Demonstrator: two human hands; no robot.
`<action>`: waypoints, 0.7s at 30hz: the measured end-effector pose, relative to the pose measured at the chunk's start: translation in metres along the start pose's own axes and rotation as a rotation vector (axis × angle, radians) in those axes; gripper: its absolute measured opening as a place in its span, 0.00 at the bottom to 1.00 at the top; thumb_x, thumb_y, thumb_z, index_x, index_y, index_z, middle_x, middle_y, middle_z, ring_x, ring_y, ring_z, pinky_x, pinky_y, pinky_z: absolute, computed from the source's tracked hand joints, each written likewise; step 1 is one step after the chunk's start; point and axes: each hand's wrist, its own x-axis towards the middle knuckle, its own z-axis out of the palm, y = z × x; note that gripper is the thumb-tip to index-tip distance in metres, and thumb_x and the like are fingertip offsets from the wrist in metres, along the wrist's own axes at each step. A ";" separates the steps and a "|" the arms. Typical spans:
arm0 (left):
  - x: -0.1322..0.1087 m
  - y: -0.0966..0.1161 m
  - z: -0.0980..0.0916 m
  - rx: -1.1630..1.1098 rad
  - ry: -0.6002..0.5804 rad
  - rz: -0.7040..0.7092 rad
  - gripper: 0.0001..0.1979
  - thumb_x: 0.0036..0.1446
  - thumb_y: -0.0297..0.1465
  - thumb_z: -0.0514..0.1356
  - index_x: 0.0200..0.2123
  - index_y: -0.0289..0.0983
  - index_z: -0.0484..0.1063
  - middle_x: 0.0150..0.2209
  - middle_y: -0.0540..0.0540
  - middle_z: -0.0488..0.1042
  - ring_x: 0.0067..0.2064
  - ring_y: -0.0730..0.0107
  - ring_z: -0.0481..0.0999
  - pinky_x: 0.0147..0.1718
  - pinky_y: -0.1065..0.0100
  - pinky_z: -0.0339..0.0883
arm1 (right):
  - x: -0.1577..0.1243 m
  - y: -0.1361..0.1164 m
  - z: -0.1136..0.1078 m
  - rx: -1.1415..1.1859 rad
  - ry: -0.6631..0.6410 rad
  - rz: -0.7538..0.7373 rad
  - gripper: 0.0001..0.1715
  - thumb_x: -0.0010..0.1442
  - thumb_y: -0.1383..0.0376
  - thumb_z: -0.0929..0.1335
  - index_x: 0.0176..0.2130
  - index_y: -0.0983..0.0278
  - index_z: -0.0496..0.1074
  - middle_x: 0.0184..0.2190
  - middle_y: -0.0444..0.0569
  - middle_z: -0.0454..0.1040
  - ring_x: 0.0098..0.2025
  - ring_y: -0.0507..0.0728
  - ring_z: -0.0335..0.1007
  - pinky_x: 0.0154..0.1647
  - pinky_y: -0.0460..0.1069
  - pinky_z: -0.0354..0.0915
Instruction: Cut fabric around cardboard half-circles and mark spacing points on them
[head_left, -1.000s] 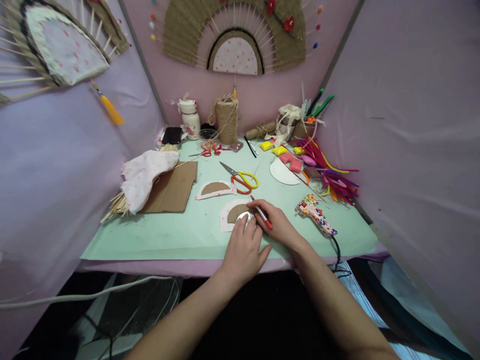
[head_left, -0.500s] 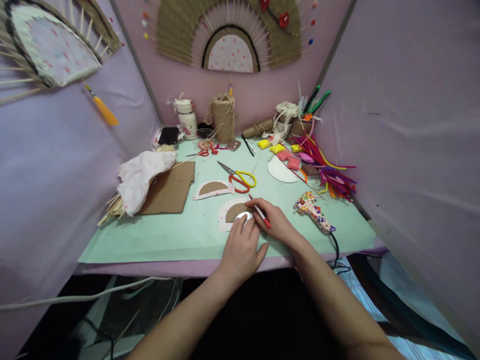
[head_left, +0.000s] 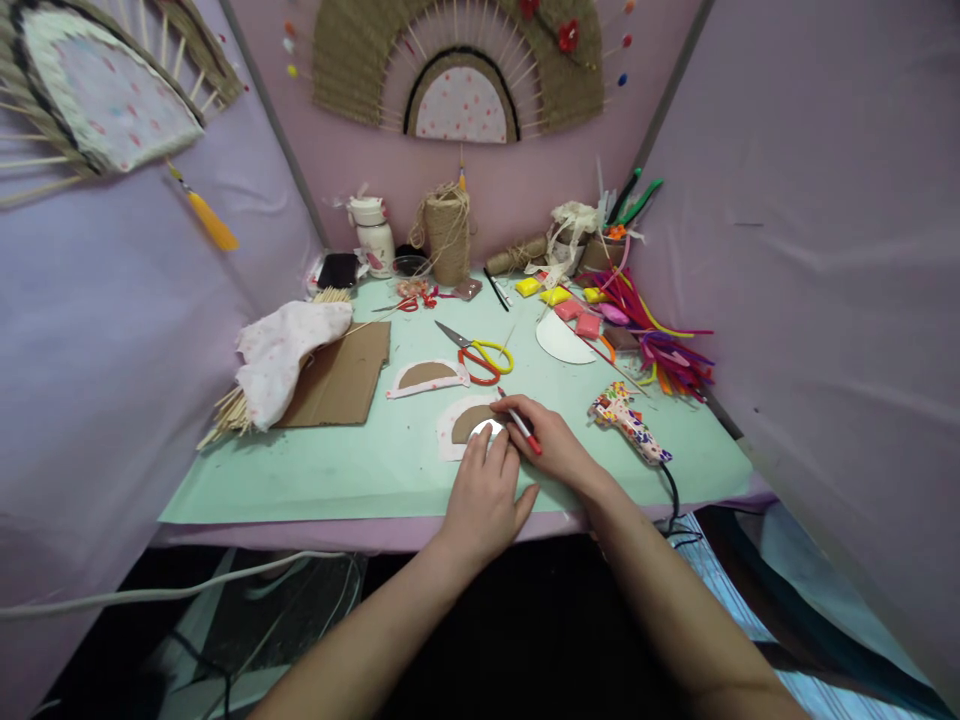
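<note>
My right hand (head_left: 547, 440) holds a red and white pen (head_left: 527, 432), its body slanting between the fingers. My left hand (head_left: 486, 495) lies with its fingers stretched out, pressing on a small white half-round piece (head_left: 485, 427). That piece rests on a brown cardboard half-circle (head_left: 466, 424), which lies on white fabric with pink dots (head_left: 445, 440). The right part of the stack is hidden under my hands. Just behind is a second cardboard half-circle (head_left: 427, 375) edged with dotted fabric. Scissors (head_left: 480, 357) with yellow and orange handles lie beyond my hands.
At the left, dotted cloth (head_left: 289, 345) covers sticks beside a cardboard sheet (head_left: 345, 375). A patterned glue gun (head_left: 630, 425) lies right, its cord over the front edge. Twine (head_left: 448, 235), a bottle (head_left: 371, 238) and pipe cleaners (head_left: 667, 350) stand or lie farther back.
Almost nothing differs. Both hands keep their places over the half-circles, and the pen stays in my right hand; the view has shifted very slightly.
</note>
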 end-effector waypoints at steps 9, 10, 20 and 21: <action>0.000 0.001 0.000 0.021 0.013 0.003 0.26 0.60 0.37 0.58 0.55 0.25 0.66 0.58 0.28 0.68 0.63 0.39 0.61 0.60 0.45 0.60 | -0.001 0.002 0.000 -0.008 -0.005 0.003 0.21 0.59 0.71 0.63 0.51 0.58 0.68 0.49 0.49 0.75 0.51 0.58 0.73 0.53 0.54 0.67; 0.000 0.001 0.001 0.023 0.014 0.001 0.26 0.60 0.37 0.58 0.55 0.25 0.66 0.58 0.28 0.67 0.63 0.39 0.61 0.60 0.45 0.59 | -0.001 0.001 0.000 -0.006 -0.006 0.007 0.21 0.59 0.71 0.63 0.51 0.58 0.68 0.49 0.49 0.75 0.51 0.58 0.73 0.53 0.54 0.67; -0.001 0.002 0.002 0.028 0.038 -0.006 0.25 0.60 0.38 0.59 0.54 0.25 0.67 0.57 0.30 0.69 0.63 0.39 0.62 0.61 0.46 0.58 | -0.001 0.003 0.001 0.003 -0.017 0.021 0.19 0.60 0.70 0.63 0.51 0.58 0.68 0.50 0.49 0.75 0.52 0.58 0.73 0.54 0.54 0.67; -0.001 0.002 0.002 0.028 0.040 -0.008 0.25 0.59 0.38 0.59 0.53 0.25 0.68 0.57 0.30 0.69 0.63 0.39 0.62 0.61 0.46 0.58 | -0.001 0.002 0.001 0.005 -0.017 0.023 0.19 0.61 0.69 0.63 0.51 0.58 0.68 0.50 0.49 0.76 0.52 0.58 0.73 0.54 0.54 0.67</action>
